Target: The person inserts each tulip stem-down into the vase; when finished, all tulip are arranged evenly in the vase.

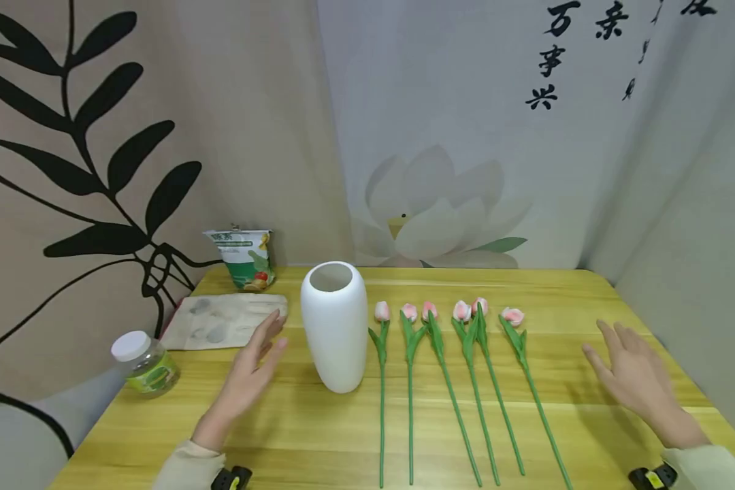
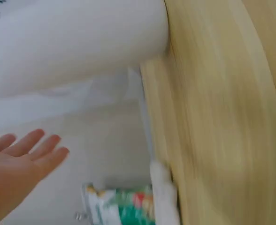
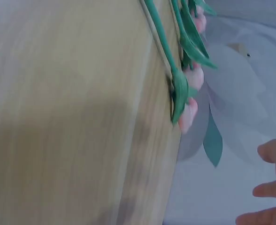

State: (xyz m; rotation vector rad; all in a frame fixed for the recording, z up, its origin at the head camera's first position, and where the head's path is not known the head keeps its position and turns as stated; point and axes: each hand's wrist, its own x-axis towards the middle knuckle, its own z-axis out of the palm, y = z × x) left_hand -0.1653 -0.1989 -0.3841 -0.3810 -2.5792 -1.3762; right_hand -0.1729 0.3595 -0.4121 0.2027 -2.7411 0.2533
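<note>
A tall white vase [image 1: 334, 333] stands upright on the wooden table, its round mouth facing up. My left hand [image 1: 248, 374] is held to the left of the vase, apart from it, with fingers extended and nothing in them; the left wrist view shows the vase [image 2: 81, 42] above the hand [image 2: 20, 164]. Several pink tulips [image 1: 459, 381] with green stems lie side by side to the right of the vase, blossoms toward the back. Beyond the rightmost tulip [image 1: 539, 398], my right hand [image 1: 637, 378] hovers over the table with relaxed fingers, holding nothing.
At the back left stands a green and white snack bag [image 1: 243, 262]. A pale cloth-like flat item [image 1: 220, 320] lies in front of it. A clear jar with a white lid [image 1: 145, 364] stands at the table's left edge. Curtains with printed designs [image 1: 453, 136] hang behind the table [image 1: 294, 435].
</note>
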